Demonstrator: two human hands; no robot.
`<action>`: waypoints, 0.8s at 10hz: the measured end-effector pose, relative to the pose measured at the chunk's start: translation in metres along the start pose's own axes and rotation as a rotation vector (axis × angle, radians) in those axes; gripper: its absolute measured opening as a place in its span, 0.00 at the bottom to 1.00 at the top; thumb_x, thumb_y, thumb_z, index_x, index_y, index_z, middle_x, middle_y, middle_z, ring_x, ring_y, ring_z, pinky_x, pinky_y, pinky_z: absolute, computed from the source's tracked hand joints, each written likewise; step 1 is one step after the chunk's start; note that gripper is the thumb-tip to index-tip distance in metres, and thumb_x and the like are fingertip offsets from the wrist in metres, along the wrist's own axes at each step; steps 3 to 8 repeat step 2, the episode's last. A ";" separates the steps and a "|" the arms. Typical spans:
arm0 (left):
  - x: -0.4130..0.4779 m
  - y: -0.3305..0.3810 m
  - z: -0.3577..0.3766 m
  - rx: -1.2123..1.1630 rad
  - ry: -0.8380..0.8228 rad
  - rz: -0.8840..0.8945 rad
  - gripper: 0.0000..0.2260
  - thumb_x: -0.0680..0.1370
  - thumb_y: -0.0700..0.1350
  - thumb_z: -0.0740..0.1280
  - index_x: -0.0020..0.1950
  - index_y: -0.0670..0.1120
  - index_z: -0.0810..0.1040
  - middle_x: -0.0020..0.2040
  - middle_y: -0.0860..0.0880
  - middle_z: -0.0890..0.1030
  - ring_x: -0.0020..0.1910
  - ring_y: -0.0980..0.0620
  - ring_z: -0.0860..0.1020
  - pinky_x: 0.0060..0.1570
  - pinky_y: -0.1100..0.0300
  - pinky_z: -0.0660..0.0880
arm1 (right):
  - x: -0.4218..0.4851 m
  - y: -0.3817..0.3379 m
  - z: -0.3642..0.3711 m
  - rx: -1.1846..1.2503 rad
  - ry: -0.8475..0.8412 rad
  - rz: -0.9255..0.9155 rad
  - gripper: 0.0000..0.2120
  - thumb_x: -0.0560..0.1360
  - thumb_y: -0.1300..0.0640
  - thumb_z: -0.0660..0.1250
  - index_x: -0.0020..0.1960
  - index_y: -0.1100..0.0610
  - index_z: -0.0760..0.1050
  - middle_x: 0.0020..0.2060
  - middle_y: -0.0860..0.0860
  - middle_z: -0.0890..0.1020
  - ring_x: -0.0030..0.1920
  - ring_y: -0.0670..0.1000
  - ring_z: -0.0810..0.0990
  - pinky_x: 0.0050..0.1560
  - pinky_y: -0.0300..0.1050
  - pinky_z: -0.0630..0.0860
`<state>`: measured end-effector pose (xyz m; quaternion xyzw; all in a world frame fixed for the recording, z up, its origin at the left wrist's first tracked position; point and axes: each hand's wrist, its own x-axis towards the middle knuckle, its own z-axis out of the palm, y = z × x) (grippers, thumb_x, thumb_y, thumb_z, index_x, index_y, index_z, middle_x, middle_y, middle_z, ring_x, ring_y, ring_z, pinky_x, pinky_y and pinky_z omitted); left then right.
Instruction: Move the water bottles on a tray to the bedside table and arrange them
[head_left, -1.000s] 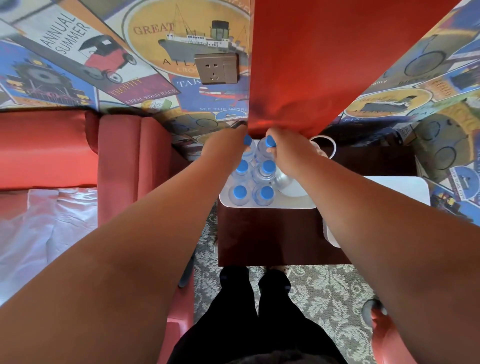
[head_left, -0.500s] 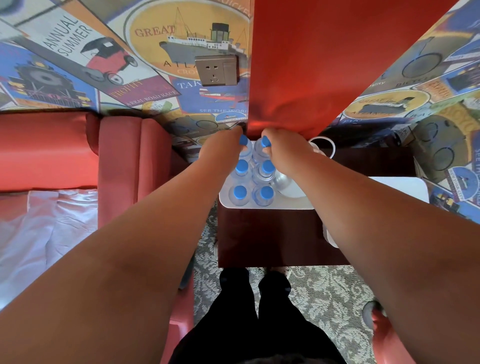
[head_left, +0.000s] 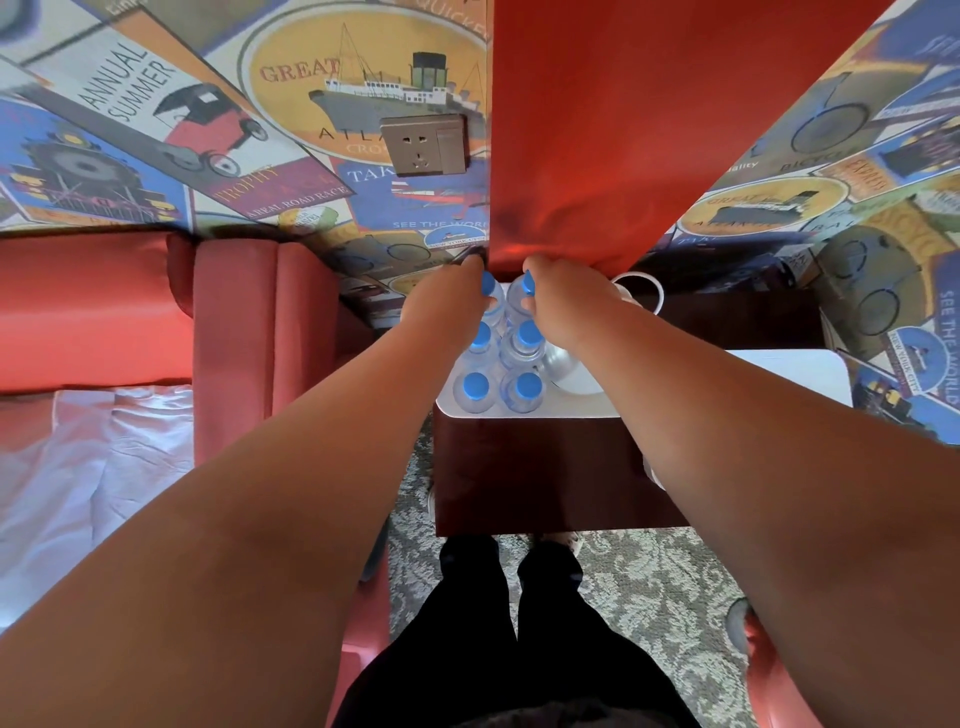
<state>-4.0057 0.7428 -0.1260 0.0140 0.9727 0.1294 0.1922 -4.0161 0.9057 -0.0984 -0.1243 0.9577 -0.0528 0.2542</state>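
Head view looks straight down on two bare arms reaching far over a dark table (head_left: 540, 467). On its far part lies a white tray (head_left: 582, 408), and on the tray's left side stand six bottles with blue caps, in two columns of three. The left hand (head_left: 447, 306) is curled round the far left bottle (head_left: 491, 296), its fingers wrapped on the bottle's left side just below the cap, with the thumb side hidden. The right hand (head_left: 566, 301) is curled the same way round the far right bottle (head_left: 522, 296), fingers closed on its neck and shoulder. Both far bottles tilt a little, caps leaning toward each other; whether their bases have left the tray cannot be told, since the hands and the nearer bottles cover them. The middle pair (head_left: 506, 338) and the near pair (head_left: 498, 387) stand upright and untouched, close together. A clear glass object (head_left: 563, 364) lies on the tray just right of the bottles, partly under the right forearm. A white cable (head_left: 649, 288) loops at the table's far edge, beside the right hand. A red curtain (head_left: 649, 130) hangs beyond the hands, a wall socket (head_left: 423, 143) sits to its left, and a red headboard (head_left: 260, 338) with white bedding (head_left: 88, 467) fills the left. Patterned carpet (head_left: 649, 587) and the person's dark trousers (head_left: 498, 649) show near the bottom.
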 end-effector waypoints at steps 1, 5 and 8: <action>-0.008 0.003 -0.008 -0.013 0.004 0.014 0.21 0.81 0.51 0.67 0.70 0.46 0.68 0.59 0.42 0.80 0.56 0.38 0.79 0.45 0.50 0.73 | -0.006 -0.003 -0.003 0.009 -0.006 0.006 0.24 0.80 0.58 0.66 0.73 0.55 0.63 0.60 0.59 0.79 0.58 0.62 0.80 0.55 0.56 0.78; -0.013 0.009 -0.024 -0.046 0.038 0.035 0.19 0.79 0.52 0.67 0.68 0.49 0.70 0.59 0.44 0.81 0.57 0.39 0.79 0.45 0.51 0.72 | -0.015 0.000 -0.008 0.042 0.055 0.017 0.23 0.80 0.55 0.66 0.72 0.54 0.64 0.59 0.57 0.80 0.57 0.61 0.80 0.50 0.52 0.77; -0.013 0.009 -0.024 -0.046 0.038 0.035 0.19 0.79 0.52 0.67 0.68 0.49 0.70 0.59 0.44 0.81 0.57 0.39 0.79 0.45 0.51 0.72 | -0.015 0.000 -0.008 0.042 0.055 0.017 0.23 0.80 0.55 0.66 0.72 0.54 0.64 0.59 0.57 0.80 0.57 0.61 0.80 0.50 0.52 0.77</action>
